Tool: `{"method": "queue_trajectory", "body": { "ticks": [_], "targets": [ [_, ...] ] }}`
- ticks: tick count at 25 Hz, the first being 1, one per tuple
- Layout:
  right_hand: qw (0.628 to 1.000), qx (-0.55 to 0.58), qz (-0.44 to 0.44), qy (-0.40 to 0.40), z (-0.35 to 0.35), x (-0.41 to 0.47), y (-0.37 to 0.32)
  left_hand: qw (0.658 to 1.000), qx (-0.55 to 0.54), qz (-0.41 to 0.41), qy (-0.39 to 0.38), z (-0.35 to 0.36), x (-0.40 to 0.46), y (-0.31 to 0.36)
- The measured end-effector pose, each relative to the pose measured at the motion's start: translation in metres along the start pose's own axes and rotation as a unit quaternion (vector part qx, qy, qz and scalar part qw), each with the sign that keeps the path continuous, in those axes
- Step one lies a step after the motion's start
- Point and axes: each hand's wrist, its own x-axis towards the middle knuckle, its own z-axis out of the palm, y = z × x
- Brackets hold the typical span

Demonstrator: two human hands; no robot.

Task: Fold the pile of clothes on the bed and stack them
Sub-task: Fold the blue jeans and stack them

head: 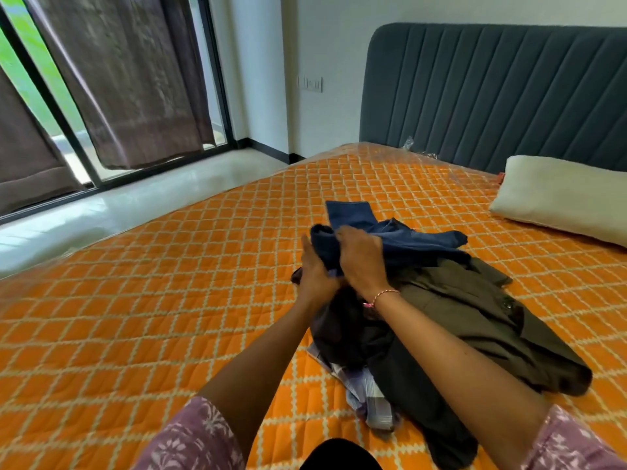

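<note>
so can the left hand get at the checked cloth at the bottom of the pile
Probably not directly: the left hand is gripping the blue garment, and the pale checked cloth lies mostly beneath dark clothes.

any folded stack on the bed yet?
No. The clothes lie in one loose heap on the bed, and both hands, left and right, grip the blue garment.

The pile (pixel 424 310) sits mid-frame on the bed (pixel 135 300), under my hands: left (pixel 317 271), right (pixel 361 259). The pillow (pixel 563 198) lies at right, before the headboard (pixel 492 89); curtains (pixel 129 79) hang upper left.
</note>
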Motion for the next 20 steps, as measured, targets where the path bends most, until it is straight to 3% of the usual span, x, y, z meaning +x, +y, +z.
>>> {"method": "queue_trajectory", "body": {
  "ticks": [3,5,8,11,12,13,15,17,18,19,20],
  "targets": [
    [0.975,0.221,-0.020,0.007,-0.008,0.010,-0.067,0.970,-0.226,-0.056,0.074,-0.018,-0.002,0.032],
    [0.962,0.269,-0.040,0.001,-0.015,0.009,-0.090,0.949,-0.293,-0.032,0.110,-0.051,-0.001,0.041],
    [0.968,0.205,-0.130,0.063,-0.020,-0.015,-0.075,0.944,-0.316,-0.021,0.089,-0.108,-0.004,0.056],
    [0.966,0.199,0.012,0.166,-0.026,-0.024,-0.033,0.935,-0.334,-0.014,0.119,-0.163,-0.017,0.070],
    [0.986,0.104,0.066,0.115,-0.027,-0.020,-0.018,0.930,-0.343,-0.014,0.130,-0.182,-0.024,0.073],
    [0.996,-0.014,0.090,0.015,-0.024,-0.017,-0.001,0.931,-0.338,-0.020,0.132,-0.200,-0.031,0.072],
    [0.976,-0.137,0.112,-0.123,-0.018,-0.009,0.015,0.948,-0.285,-0.023,0.137,-0.233,-0.046,0.062],
    [0.981,-0.085,0.129,-0.119,-0.012,0.004,-0.002,0.981,-0.167,-0.012,0.099,-0.260,-0.062,0.058],
    [0.986,-0.030,0.138,-0.094,-0.010,0.010,-0.019,0.998,-0.042,-0.012,0.053,-0.273,-0.070,0.056],
    [0.988,0.024,0.136,-0.068,-0.008,0.016,-0.043,0.993,0.111,-0.040,-0.017,-0.285,-0.077,0.051],
    [0.989,0.070,0.121,-0.050,-0.007,0.022,-0.070,0.957,0.251,-0.090,-0.110,-0.295,-0.084,0.049]
  ]
}}
